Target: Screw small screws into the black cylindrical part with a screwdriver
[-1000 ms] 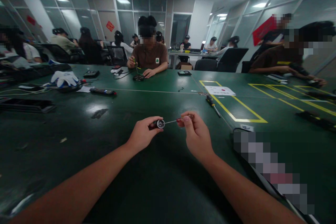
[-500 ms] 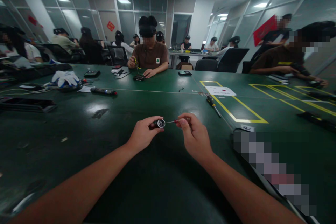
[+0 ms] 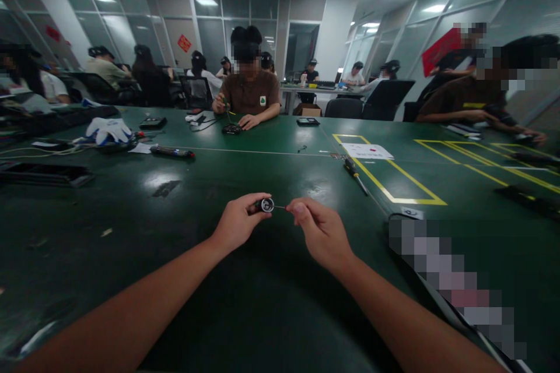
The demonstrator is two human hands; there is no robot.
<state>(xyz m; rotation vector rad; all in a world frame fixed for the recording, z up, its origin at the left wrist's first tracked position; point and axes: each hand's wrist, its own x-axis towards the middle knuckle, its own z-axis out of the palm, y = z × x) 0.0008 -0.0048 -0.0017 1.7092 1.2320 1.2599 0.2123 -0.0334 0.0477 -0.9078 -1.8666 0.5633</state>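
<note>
My left hand [image 3: 238,220] is closed around a small black cylindrical part [image 3: 266,205] with a silvery ring at its open end, which faces me. Its exact kind does not show. Opposite it, my right hand [image 3: 322,227] pinches a small screwdriver [image 3: 281,207] with a thin metal shaft and a reddish handle, mostly hidden by the fingers. The shaft points left at the cylinder's right side; whether the tip touches it I cannot tell. Both hands are held above the green table [image 3: 245,315].
A yellow-black screwdriver [image 3: 356,176] and a white paper sheet [image 3: 367,151] lie ahead right, by yellow tape lines. White-blue gloves [image 3: 109,130], a black pen-shaped tool [image 3: 172,152] and a black tray [image 3: 44,174] lie left. Across the table a person [image 3: 247,90] works on a dark device.
My right hand has shifted slightly left and its fingers have curled further over the screwdriver, so less of the handle and shaft shows. My left hand has hardly moved.
</note>
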